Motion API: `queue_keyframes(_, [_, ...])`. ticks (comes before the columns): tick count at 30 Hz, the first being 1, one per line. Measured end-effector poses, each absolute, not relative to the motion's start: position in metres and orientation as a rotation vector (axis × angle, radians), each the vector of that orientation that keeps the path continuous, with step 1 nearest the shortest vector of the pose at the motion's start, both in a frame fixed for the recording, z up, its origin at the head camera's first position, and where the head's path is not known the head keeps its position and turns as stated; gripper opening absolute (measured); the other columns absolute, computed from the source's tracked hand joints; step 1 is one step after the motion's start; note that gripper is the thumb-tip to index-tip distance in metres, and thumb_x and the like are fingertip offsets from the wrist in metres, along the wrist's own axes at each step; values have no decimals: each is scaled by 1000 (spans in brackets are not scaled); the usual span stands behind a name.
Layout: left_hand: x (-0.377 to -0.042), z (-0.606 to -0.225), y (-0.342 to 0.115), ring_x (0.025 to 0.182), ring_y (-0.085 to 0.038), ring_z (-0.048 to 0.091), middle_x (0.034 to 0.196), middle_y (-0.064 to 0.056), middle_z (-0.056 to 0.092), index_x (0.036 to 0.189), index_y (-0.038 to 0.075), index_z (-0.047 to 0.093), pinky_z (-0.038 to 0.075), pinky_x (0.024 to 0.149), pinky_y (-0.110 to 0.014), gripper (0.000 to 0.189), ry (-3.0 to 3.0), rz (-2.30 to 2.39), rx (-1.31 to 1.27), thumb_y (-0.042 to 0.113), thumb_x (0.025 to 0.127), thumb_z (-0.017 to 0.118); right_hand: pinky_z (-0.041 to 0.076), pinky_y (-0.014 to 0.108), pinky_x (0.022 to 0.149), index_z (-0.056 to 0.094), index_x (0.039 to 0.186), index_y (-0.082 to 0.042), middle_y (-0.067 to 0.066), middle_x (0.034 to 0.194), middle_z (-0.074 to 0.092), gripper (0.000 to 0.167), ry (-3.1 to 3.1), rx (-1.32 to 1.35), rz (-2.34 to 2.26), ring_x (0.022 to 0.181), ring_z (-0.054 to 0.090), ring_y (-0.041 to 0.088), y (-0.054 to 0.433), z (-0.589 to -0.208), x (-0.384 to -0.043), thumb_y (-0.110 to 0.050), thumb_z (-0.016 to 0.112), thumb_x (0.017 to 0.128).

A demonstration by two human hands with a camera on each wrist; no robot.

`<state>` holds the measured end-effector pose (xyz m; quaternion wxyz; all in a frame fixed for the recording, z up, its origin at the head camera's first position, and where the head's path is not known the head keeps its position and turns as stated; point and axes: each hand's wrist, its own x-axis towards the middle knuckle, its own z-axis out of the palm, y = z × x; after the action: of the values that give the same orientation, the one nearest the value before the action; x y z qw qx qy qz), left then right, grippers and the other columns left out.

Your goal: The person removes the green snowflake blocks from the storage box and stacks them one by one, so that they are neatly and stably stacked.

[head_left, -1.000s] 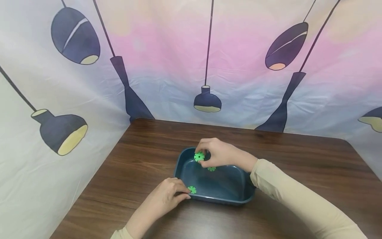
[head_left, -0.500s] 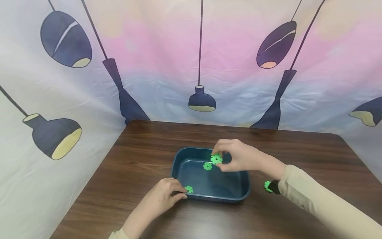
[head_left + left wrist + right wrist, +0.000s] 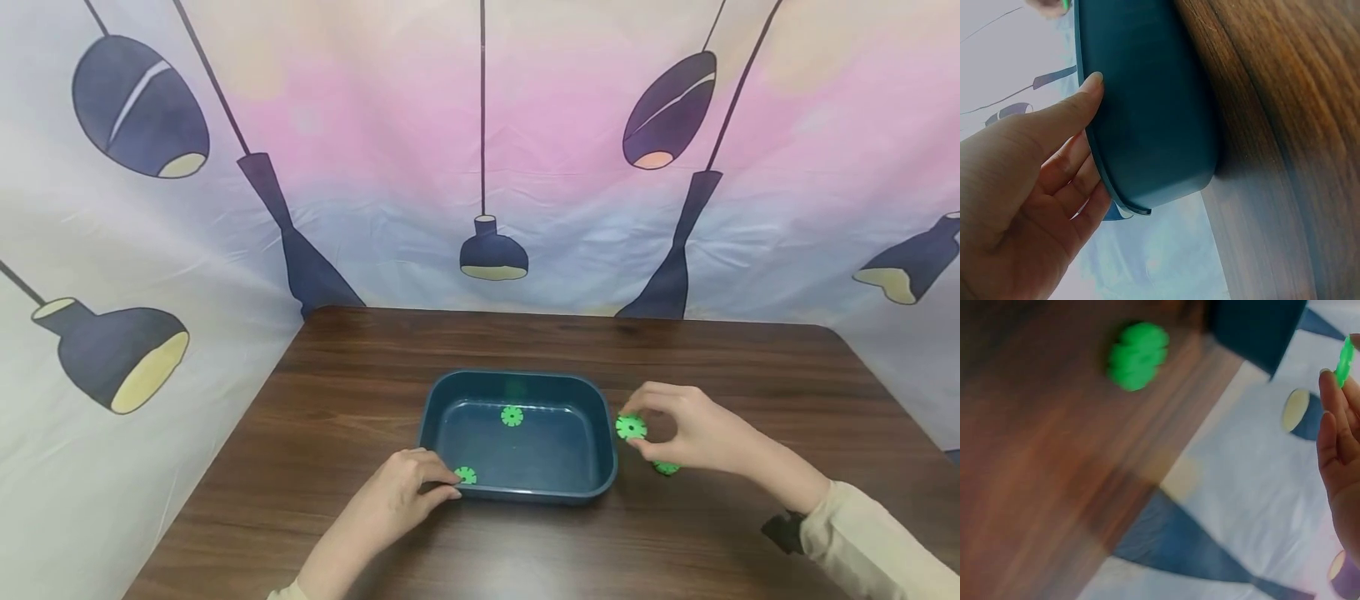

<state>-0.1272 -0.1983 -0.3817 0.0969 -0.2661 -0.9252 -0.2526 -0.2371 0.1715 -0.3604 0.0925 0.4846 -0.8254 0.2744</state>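
A dark teal plastic tray (image 3: 517,496) sits on the table. At its near left corner my left hand (image 3: 401,492) grips the rim, thumb against the outer wall (image 3: 1147,112) and fingers over the inside. A green notched plastic disc (image 3: 466,475) lies inside the tray by those fingertips. Another notched disc (image 3: 512,416) is near the tray's back wall. Just past the right rim, my right hand (image 3: 693,429) pinches a green notched disc (image 3: 632,427) between thumb and fingers, raised above the table. Below that hand, more green disc shapes (image 3: 1138,356) lie on the wood, partly hidden in the head view.
The brown wood-grain table (image 3: 360,375) runs back to a pastel cloth (image 3: 405,233) printed with hanging lamps. A dark strap-like piece (image 3: 785,531) shows at the right sleeve (image 3: 870,533).
My right hand has carried the pinched disc rightward from over the tray to beyond its right rim. My left hand keeps its grip on the rim. The head view has turned slightly right.
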Motion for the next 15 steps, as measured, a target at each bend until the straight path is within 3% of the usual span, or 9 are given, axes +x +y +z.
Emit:
queue_keyframes(10, [-128, -384, -198, 79, -8, 64, 80, 3, 71, 84, 8, 75, 54, 69, -18, 11, -2747, -744, -768, 13, 75, 77, 46, 15, 58, 63, 97, -26, -19, 91, 57, 36, -2550, 1237, 762, 74, 52, -2, 211, -390, -230, -13, 82, 69])
queue_keyframes(15, [-128, -384, -199, 78, -8, 64, 80, 2, 70, 84, 8, 75, 54, 68, -18, 11, -2748, -745, -767, 13, 75, 77, 49, 19, 58, 64, 94, -26, -20, 89, 58, 32, -2632, 1127, 671, 75, 53, -3, 220, -401, -228, -19, 82, 69])
